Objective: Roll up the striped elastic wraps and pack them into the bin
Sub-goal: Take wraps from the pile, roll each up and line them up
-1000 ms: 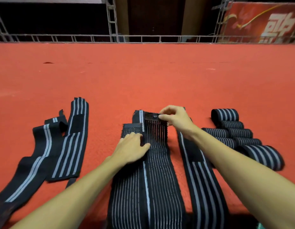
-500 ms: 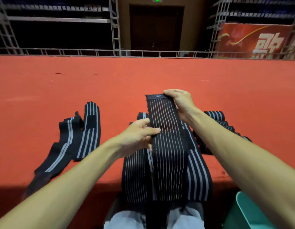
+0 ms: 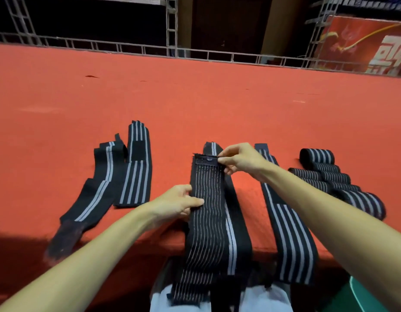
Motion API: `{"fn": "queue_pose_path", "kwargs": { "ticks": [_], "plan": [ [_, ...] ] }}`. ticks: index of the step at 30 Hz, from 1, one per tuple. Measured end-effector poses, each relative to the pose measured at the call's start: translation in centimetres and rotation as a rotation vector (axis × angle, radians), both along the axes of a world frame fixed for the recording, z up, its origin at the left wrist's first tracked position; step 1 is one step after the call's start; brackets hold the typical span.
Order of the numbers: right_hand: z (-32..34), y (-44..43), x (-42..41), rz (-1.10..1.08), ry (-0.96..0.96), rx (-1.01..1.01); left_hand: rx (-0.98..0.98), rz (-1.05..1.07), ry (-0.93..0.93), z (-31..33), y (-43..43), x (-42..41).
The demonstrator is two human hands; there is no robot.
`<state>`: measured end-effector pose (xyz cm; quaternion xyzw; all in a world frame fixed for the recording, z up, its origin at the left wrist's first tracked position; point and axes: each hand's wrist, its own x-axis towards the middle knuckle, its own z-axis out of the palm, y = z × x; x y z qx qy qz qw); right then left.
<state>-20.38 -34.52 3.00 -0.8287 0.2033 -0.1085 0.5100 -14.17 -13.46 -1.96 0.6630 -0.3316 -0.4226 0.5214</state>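
Rolled wraps [image 3: 330,174] right of flat wraps [image 3: 132,174]

I read even, warm light across the red carpeted platform [image 3: 195,97], with no glare. The far area behind the grey metal railing [image 3: 132,49] is almost black. Deep shadow fills the near left. The railing bows from wide-angle distortion. The black striped elastic wrap [image 3: 208,199] is sharp mid-frame and smeared at its near end.

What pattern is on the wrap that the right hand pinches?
The wrap is black with many thin pale lengthwise stripes; head view shows it best.
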Motion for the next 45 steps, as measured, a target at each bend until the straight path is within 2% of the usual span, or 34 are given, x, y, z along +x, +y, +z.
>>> {"fn": "queue_pose_path", "kwargs": {
  "ticks": [3, 6, 9, 11, 15, 19, 23, 25, 30, 36, 40, 43, 45],
  "plan": [
    [-1.1, -0.3, 0.7, 0.064, 0.043, 0.026, 0.036, 0.168, -0.203, -1.9, -0.8, 2.6],
    [-2.1, -0.9, 1.7, 0.157, 0.072, 0.12, -0.078, 0.337, -0.29, -2.4, -2.2, 5.2],
    [-2.8, -1.4, 2.9, 0.17, 0.061, 0.162, -0.19, 0.4, -0.352, -2.2, -4.4, 7.3],
    [-3.3, -2.1, 3.9, 0.118, 0.004, 0.158, -0.235, 0.435, -0.408, -2.2, -5.8, 8.5],
    [-5.0, -3.8, 6.3, -0.063, -0.149, 0.138, -0.249, 0.481, -0.394, -3.0, -9.2, 11.4],
    [-7.2, -5.9, 9.4, -0.262, -0.154, -0.128, -0.146, 0.54, -0.482, -4.3, -12.9, 14.0],
    [-10.0, -6.7, 10.5, -0.274, -0.094, -0.328, 0.015, 0.528, -0.751, -6.6, -14.2, 14.7],
    [-10.8, -6.8, 10.6, -0.285, -0.12, -0.369, 0.053, 0.519, -0.813, -7.1, -14.7, 14.8],
    [-11.3, -6.9, 10.9, -0.269, -0.113, -0.433, 0.141, 0.509, -0.814, -7.6, -15.1, 15.2],
    [-11.1, -6.9, 11.0, -0.184, -0.077, -0.469, 0.14, 0.503, -0.814, -6.6, -14.8, 14.4],
    [-9.7, -6.1, 10.3, -0.158, -0.105, -0.409, 0.051, 0.376, -0.874, -5.8, -13.6, 13.4],
    [-7.5, -5.1, 9.1, -0.133, -0.104, -0.424, -0.028, 0.272, -0.774, -4.0, -11.6, 12.1],
    [-5.5, -4.3, 7.9, -0.097, -0.143, -0.406, -0.059, 0.2, -0.802, -2.0, -10.2, 11.2]
  ]
}}
